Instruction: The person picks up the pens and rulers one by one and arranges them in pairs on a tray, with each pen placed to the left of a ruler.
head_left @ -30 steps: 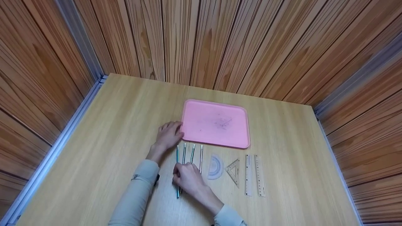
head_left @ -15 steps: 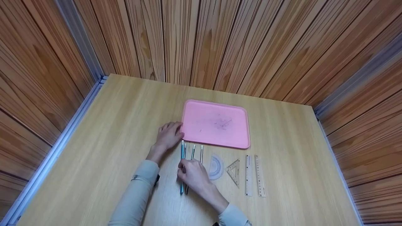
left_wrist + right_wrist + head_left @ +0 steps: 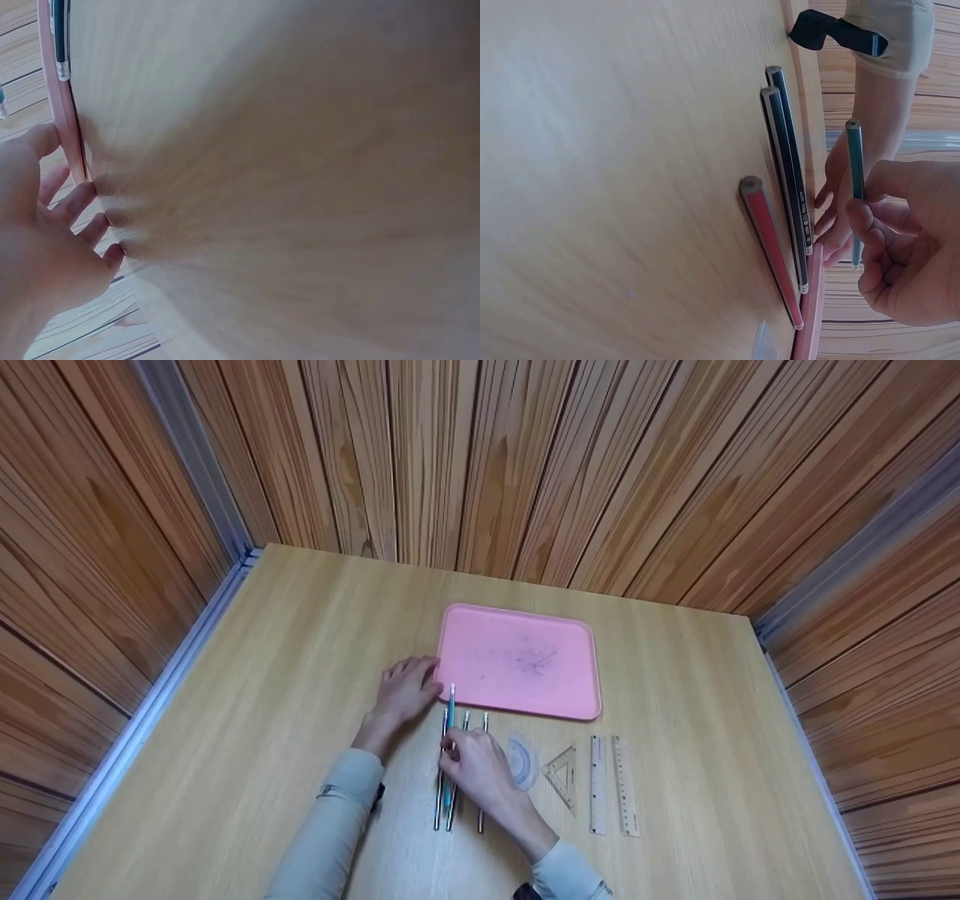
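Observation:
My right hand (image 3: 476, 769) pinches a teal pencil (image 3: 856, 157) between thumb and fingers, raised off the table in the right wrist view. In the head view its eraser end overlaps the near rim of the pink tray (image 3: 517, 660). Below it lie two dark pencils (image 3: 787, 187) side by side and a red pencil (image 3: 771, 251) to their right, partly hidden by the right hand in the head view. My left hand (image 3: 406, 690) rests at the tray's left edge, thumb and index finger touching the rim, the other fingertips down on the tabletop.
Right of the pencils lie a clear protractor (image 3: 523, 761), a set square (image 3: 562, 776) and two clear rulers, a left ruler (image 3: 598, 787) and a right ruler (image 3: 626, 787). Wood-patterned walls (image 3: 495, 472) close in the table at the back and sides.
My right hand has picked up the teal pencil from the left end of the row and moved it right and toward the tray, over the dark pencils. The left hand stays at the tray.

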Tool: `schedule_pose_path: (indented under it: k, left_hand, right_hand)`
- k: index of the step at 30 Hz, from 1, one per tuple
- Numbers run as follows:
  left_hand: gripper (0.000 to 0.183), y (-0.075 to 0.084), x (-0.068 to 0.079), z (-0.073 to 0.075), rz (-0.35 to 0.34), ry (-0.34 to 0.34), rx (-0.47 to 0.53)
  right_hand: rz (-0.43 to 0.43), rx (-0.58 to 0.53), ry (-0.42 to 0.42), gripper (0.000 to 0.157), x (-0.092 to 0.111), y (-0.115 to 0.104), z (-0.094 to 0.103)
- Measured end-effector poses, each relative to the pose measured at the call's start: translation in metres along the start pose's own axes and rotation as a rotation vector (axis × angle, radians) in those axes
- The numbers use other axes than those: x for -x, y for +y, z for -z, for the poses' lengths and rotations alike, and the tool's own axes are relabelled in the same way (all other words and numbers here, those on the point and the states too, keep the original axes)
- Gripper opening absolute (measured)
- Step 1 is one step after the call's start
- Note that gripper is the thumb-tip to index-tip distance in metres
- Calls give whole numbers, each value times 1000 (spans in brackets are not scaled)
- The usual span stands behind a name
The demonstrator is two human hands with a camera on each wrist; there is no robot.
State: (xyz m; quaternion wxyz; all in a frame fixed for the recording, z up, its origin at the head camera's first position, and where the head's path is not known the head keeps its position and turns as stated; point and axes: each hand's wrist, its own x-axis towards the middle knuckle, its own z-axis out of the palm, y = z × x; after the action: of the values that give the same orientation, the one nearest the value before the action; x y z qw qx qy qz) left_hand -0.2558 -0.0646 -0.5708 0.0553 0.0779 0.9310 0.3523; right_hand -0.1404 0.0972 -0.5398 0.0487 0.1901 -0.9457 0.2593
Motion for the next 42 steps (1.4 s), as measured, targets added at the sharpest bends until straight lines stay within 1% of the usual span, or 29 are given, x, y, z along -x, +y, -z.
schedule_pose_path:
  k: [4, 7, 13, 18, 22, 26, 31, 35, 40, 42]
  left_hand:
    - [52, 2, -2, -2, 4, -19, -2]
    - [52, 4, -3, -3, 7, -24, 10]
    - [51, 7, -4, -5, 6, -24, 17]
    - [50, 7, -2, -6, 3, -18, 28]
    - [51, 7, 1, -6, 9, -16, 35]
    - [52, 9, 2, -3, 16, -17, 40]
    - [52, 11, 1, 1, 11, -12, 49]
    - [53, 9, 1, 2, 16, -26, 57]
    - [55, 1, 2, 3, 50, -49, 54]
    - [55, 0, 2, 4, 45, -46, 57]
  right_hand:
    - [-36, -7, -20, 10, -2, 4, 3]
    - [-47, -6, -16, 9, -5, 6, 6]
    - [-53, 11, 8, 8, -9, 13, 10]
    - [-75, 6, -10, 9, -13, 17, 12]
    - [-94, -18, -41, 10, -14, 18, 14]
    - [-110, -34, -44, 11, -17, 19, 18]
    - [-101, 13, -33, 12, -21, 23, 24]
    - [-121, 31, -53, 13, -23, 26, 27]
    - [-131, -9, -67, 12, -27, 28, 29]
    - [-125, -26, -61, 12, -28, 30, 32]
